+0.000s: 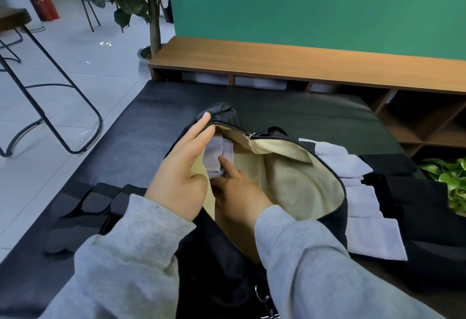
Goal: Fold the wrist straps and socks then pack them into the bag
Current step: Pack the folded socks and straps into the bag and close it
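A black bag (335, 225) with a beige lining lies unzipped on a black mat (161, 101). My left hand (181, 167) rests with straight fingers against the left rim of the opening and holds it apart. My right hand (237, 192) reaches inside the bag and pinches a folded pale grey sock (216, 154), its index finger stretched over it; the thumb is hidden. Several flat white socks (365, 202) lie in a row on the mat just right of the bag. Black straps (98, 200) lie to the left of the bag.
Dark cloth (416, 192) lies right of the socks, with a green plant (454, 180) beyond it. A low wooden shelf (277, 61) runs along the green wall behind the mat. A metal stool (50, 86) and a potted tree (153, 15) stand on the tiled floor at left.
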Demonstrator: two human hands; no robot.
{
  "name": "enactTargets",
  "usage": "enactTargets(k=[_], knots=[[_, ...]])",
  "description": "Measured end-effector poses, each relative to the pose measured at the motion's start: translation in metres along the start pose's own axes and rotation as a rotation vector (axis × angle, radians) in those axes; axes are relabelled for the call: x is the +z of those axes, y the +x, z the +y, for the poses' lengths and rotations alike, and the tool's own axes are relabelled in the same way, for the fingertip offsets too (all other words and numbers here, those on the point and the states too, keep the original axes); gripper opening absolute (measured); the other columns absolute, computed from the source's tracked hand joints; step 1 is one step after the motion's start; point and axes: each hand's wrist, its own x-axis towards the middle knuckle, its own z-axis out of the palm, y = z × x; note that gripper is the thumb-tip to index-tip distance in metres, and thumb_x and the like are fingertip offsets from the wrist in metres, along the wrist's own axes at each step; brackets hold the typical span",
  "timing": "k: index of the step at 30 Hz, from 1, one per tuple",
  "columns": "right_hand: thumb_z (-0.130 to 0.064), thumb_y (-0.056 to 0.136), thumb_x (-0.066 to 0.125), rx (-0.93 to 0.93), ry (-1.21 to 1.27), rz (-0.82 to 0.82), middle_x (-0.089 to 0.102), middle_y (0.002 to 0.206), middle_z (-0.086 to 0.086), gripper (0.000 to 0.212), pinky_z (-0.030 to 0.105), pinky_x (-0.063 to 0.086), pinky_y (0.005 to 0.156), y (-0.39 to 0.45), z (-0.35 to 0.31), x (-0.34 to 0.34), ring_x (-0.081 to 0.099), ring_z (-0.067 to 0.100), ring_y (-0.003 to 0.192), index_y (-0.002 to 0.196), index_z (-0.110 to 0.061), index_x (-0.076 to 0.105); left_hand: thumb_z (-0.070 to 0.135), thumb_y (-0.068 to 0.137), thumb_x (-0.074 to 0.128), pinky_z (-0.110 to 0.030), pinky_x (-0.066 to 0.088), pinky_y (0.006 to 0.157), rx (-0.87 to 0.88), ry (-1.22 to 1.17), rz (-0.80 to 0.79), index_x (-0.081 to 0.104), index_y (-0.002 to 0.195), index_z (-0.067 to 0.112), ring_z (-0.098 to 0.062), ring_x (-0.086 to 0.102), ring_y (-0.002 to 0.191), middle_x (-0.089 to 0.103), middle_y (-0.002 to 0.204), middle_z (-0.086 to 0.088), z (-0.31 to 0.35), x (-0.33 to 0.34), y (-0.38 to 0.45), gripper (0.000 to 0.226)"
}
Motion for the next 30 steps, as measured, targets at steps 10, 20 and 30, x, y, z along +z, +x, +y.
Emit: enactTargets(k=[10,20,30], knots=[[-0.017,0.095,0.044,-0.001,0.009,-0.008,-0.007,0.159,-0.007,0.048,0.041,0.035,0.107,0.029,0.01,0.003,0.027,0.027,0.137,0.141,-0.028,0.04,-0.03,0.066,0.037,0.001,0.021,0.1,0.081,0.004,-0.025,0.038,0.132,0.024,0.024,0.021,0.126,0.029,0.141,0.024,-0.003,-0.002,0.0,0.086],[-0.014,0.093,0.044,0.012,0.178,0.05,0.025,0.153,0.0,0.042,0.036,0.034,0.108,-0.016,-0.003,-0.018,0.037,0.027,0.132,0.133,-0.025,0.052,-0.027,0.072,0.037,-0.005,0.021,0.106,-0.022,0.083,-0.057,0.034,0.135,0.033,0.03,0.016,0.122,0.023,0.139,0.034,0.001,0.002,-0.003,0.087],[-0.012,0.091,0.044,-0.069,0.364,0.668,0.064,0.097,-0.009,0.027,0.02,0.043,0.084,-0.106,0.003,-0.038,0.056,0.009,0.095,0.101,-0.016,0.069,-0.022,0.079,0.036,0.011,0.01,0.088,-0.085,0.274,-0.167,0.033,0.143,0.021,0.016,0.015,0.122,0.011,0.134,0.036,0.015,0.005,-0.017,0.076]])
